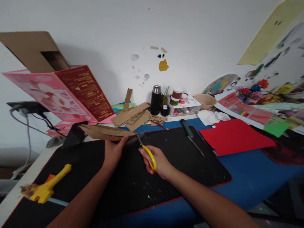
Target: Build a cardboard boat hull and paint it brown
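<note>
My left hand (113, 150) grips a long, curved piece of cardboard (104, 132) from below, near its right end, with the thumb along the edge. Yellow-handled scissors (150, 155) with red inside the loops are held in my right hand (154, 162). Their blades point up and left and meet the right tip of the cardboard. Both hands are above the black mat (133, 190). Whether the blades are parted is hard to tell.
A yellow glue gun (49, 188) lies on the mat at the left. A green-handled knife (187, 129) rests at the back right, near red paper (237, 136). Behind are cardboard scraps (133, 115), a black thermos (155, 100) and a pink box (54, 95).
</note>
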A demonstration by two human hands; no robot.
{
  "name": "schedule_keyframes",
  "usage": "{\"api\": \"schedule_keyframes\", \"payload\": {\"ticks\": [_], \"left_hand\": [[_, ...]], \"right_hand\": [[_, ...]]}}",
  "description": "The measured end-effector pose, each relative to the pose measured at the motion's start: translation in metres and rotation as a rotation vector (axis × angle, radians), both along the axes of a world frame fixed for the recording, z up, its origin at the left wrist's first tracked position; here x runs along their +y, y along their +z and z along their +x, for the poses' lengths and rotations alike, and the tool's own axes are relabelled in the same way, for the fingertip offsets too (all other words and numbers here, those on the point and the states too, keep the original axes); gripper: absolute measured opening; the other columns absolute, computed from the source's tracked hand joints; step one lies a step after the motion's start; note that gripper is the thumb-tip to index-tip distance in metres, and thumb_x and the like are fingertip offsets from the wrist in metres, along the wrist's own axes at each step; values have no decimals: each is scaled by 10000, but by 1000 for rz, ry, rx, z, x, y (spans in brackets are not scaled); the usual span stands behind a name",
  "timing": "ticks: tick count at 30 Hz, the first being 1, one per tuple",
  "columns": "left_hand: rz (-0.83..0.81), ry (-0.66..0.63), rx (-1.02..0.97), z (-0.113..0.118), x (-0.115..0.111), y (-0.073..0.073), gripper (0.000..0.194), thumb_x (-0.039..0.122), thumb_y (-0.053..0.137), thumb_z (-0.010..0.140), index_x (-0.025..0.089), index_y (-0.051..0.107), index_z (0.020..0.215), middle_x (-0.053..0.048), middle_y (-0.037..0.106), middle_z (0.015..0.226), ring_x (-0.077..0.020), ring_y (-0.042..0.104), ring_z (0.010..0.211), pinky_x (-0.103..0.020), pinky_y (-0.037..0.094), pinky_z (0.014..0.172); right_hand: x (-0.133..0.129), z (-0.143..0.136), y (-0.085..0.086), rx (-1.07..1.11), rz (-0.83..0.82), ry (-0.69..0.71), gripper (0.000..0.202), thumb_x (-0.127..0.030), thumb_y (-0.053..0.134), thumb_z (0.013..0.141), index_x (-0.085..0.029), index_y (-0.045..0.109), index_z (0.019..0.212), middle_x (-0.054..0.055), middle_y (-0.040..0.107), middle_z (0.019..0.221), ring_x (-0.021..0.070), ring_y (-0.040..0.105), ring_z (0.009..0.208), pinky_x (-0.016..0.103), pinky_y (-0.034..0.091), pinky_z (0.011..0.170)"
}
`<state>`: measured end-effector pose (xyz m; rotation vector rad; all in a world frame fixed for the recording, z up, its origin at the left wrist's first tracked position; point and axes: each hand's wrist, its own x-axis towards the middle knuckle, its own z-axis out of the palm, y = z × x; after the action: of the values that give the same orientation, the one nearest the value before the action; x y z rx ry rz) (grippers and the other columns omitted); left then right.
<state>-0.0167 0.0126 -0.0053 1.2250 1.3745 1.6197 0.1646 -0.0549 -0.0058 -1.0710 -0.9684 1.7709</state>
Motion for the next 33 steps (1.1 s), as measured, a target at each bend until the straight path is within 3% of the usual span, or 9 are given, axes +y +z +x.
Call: {"api": "schedule_keyframes", "payload": {"ticks": [26,33], "left_hand": [[-23,-16,125,0,4,-5,522,482,881,699,168,706,1077,-160,780,1146,-353,732,1101,-545,531,1073],[-27,-28,122,2,4,-4,492,464,886,694,174,723,1055,-144,793,1118,-356,735,1110,-545,530,1083]], "right_hand": [[8,-3,-4,-41,-56,-19,438,-552,803,817,-195,550,814,-118,454,487,31,321,297,181,224,303],[5,-6,-2,-58,-27,-22,447,-586,771,819,-199,549,815,-117,448,464,51,364,295,185,252,309]]}}
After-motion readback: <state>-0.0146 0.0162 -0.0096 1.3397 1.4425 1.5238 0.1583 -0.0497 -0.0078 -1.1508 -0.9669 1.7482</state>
